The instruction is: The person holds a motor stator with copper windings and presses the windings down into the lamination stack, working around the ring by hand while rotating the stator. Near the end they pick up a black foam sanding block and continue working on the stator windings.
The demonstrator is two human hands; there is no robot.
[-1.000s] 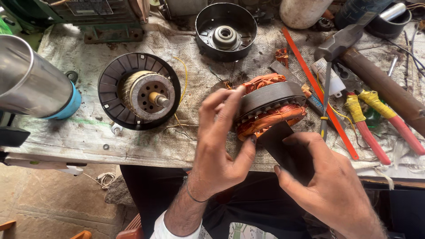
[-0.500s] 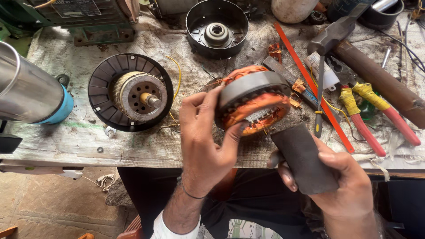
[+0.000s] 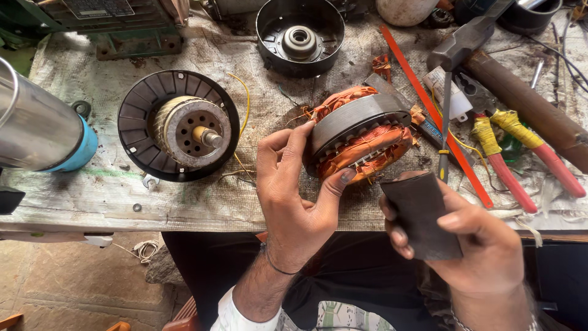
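My left hand (image 3: 294, 190) grips a motor stator (image 3: 361, 132), a grey steel ring wound with orange copper wire, tilted on its edge on the cloth-covered bench (image 3: 184, 202). Thumb and fingers clamp its left and lower side. My right hand (image 3: 471, 245) holds a dark brown rectangular block (image 3: 419, 211) upright, just below and to the right of the stator, apart from it.
A black fan housing with a rotor and shaft (image 3: 179, 125) lies left. A black end cover (image 3: 300, 34) sits at the back. A metal cylinder (image 3: 37, 125) is at far left. A hammer (image 3: 508, 79), pliers (image 3: 508, 153), a screwdriver (image 3: 444, 129) and an orange strip (image 3: 435, 104) crowd the right.
My left hand has turned the stator and shifted its grip lower. My right hand has raised the dark block and stood it more upright beside the stator.
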